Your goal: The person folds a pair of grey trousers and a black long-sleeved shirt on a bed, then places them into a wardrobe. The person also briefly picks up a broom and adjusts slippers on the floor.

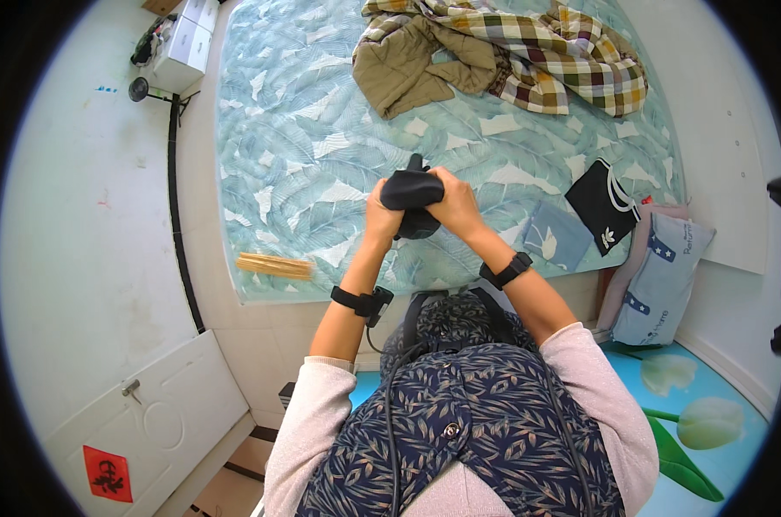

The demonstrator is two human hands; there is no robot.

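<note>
In the middle of the view, my left hand (pixel 384 213) and my right hand (pixel 453 199) grip a bunched black cloth item (pixel 413 189) between them, above the bed. Its exact kind is unclear; a narrow end sticks out at the top, and more of it hangs below my hands. My fingers are partly hidden behind it. The bed's sheet (pixel 306 187) has a blue-green feather pattern. To the right lie a folded black garment (pixel 600 207) with white stripes and a folded blue cloth (pixel 557 236). A wooden-looking slatted bundle (pixel 274 265) rests at the bed's near left corner.
A khaki and plaid quilt (pixel 532 55) lies crumpled at the far side of the bed. A blue pillow (pixel 663 278) leans at the right, by the wall. White drawers (pixel 182 52) stand at the far left, a white door (pixel 157 413) at the lower left.
</note>
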